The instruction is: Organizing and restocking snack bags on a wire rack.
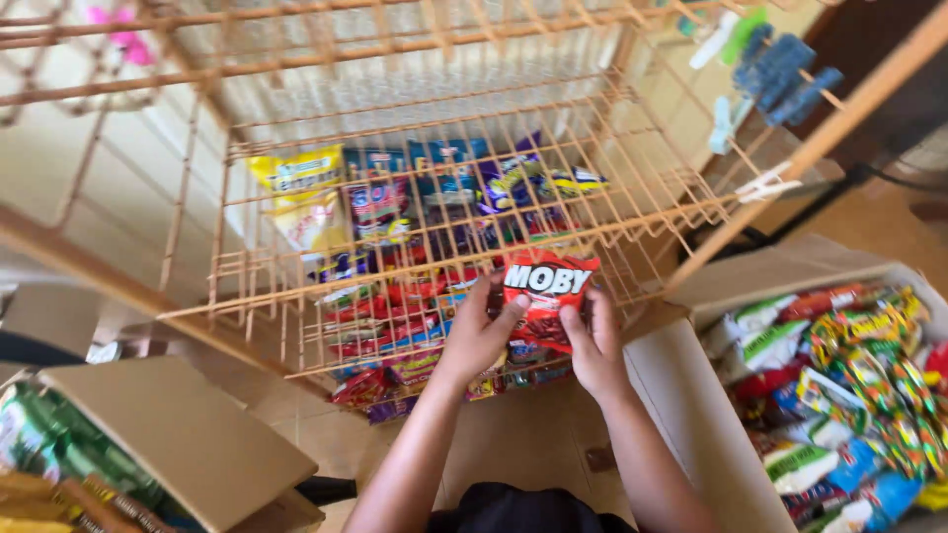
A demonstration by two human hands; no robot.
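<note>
Here both hands grip one small red foil snack packet [546, 296], the left hand [481, 336] pinching its left edge and the right hand [592, 345] its right, held upright against the front rim of the orange wire rack [296, 262]. Yellow, blue and red packets [395, 212] hang behind; an open cardboard box of mixed packets [691, 291] sits at right.
</note>
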